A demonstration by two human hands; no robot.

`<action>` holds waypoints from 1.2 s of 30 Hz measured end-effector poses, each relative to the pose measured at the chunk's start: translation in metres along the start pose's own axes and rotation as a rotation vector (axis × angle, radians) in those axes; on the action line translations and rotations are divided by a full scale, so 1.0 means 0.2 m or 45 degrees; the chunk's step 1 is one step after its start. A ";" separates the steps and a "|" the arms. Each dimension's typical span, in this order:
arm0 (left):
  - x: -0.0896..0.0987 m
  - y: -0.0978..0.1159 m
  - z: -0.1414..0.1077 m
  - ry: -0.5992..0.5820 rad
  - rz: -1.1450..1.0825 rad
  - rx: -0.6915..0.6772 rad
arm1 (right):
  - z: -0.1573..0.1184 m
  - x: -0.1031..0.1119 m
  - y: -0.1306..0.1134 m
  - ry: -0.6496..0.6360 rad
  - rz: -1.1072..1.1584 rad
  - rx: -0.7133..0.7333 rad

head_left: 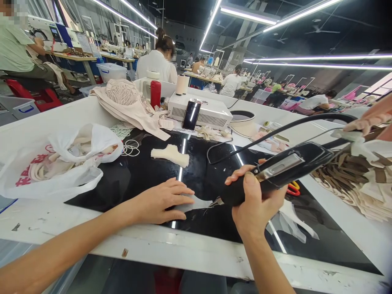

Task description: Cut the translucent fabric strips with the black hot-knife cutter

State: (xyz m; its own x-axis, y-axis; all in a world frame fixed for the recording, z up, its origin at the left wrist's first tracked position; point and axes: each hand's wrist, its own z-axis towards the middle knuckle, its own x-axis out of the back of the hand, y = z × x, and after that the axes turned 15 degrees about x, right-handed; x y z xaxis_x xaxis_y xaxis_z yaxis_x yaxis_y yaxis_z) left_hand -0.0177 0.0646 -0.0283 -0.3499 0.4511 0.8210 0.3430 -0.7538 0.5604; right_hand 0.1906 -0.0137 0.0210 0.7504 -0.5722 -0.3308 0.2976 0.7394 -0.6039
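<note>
My right hand (255, 200) is wrapped round a black corded handheld cutter (290, 167), whose metal tip points down and left. The tip meets the edge of a thin whitish fabric piece (199, 203) on the glossy black work surface (134, 171). My left hand (170, 200) lies flat on that piece, fingers stretched out, covering its left part. More thin white fabric pieces (289, 222) lie to the right, beneath my right forearm and wrist. Farther back rests a folded cream fabric piece (170, 155).
A plastic bag of scraps (61, 163) stands at left. Behind are beige garments (122, 100), a phone (192, 114), a white vented box (202, 110) and a red bottle (155, 94). Red-yellow scissor handles (294, 188) and stacked fabric (346, 183) are at right, near another person's hand (367, 120).
</note>
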 end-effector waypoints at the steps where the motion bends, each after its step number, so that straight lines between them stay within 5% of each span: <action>1: 0.00 -0.01 0.00 0.023 -0.009 0.052 | 0.00 0.00 0.00 -0.005 0.003 0.000; 10: -0.05 -0.01 0.04 0.218 -0.065 0.458 | 0.06 0.04 -0.01 -0.106 -0.187 0.064; 15: -0.07 0.01 0.06 0.271 -0.124 0.517 | 0.03 0.11 -0.07 0.136 -0.437 0.589; 17: -0.08 0.02 0.07 0.288 -0.142 0.520 | -0.02 0.14 -0.08 -0.052 -0.533 0.728; 20: -0.07 0.02 0.07 0.294 -0.188 0.511 | -0.12 0.17 0.00 -0.829 -0.617 0.596; 23: -0.04 0.02 0.07 0.293 -0.253 0.540 | -0.19 0.14 0.11 -1.139 -0.620 0.311; 28: 0.04 -0.01 0.05 0.286 -0.418 0.604 | -0.19 0.06 0.21 -1.242 -0.470 -0.169; 36: 0.14 -0.15 0.14 0.469 -0.529 0.647 | -0.10 -0.10 0.33 -1.133 -0.481 -0.116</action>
State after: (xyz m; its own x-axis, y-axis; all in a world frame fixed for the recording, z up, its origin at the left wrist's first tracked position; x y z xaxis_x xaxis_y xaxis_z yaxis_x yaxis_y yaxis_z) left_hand -0.0136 0.1127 -0.0191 -0.7767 0.3943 0.4912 0.4477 -0.2031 0.8708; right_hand 0.1835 0.0392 -0.0266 0.7980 -0.2609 0.5433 0.5917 0.5103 -0.6240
